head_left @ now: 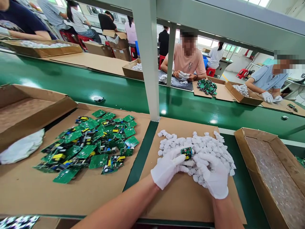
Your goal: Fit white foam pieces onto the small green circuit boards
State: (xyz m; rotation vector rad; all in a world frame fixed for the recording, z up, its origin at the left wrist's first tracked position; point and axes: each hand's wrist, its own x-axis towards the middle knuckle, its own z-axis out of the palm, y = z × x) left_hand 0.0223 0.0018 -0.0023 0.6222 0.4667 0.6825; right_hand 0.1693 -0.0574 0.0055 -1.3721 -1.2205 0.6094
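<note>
My left hand [168, 167], in a white glove, pinches a small green circuit board [186, 153] with a yellow part on it. The board is held above a heap of small white rounded pieces [214, 146] on a cardboard sheet. Just right of the board is my right hand [213, 173], also gloved, with its fingers curled in over the heap. Whether those fingertips grip a white piece cannot be made out against the white glove. On the left cardboard sheet lies a large pile of green circuit boards [95, 140] with yellow, blue and black parts.
A grey upright post [149, 63] stands between the sheets. Cardboard trays flank the work, one left [35, 124] and one right [252, 159]. A white cloth-like item [22, 148] lies at left. Beyond runs a green belt [114, 90]; across it sit people [190, 60] with gloved hands.
</note>
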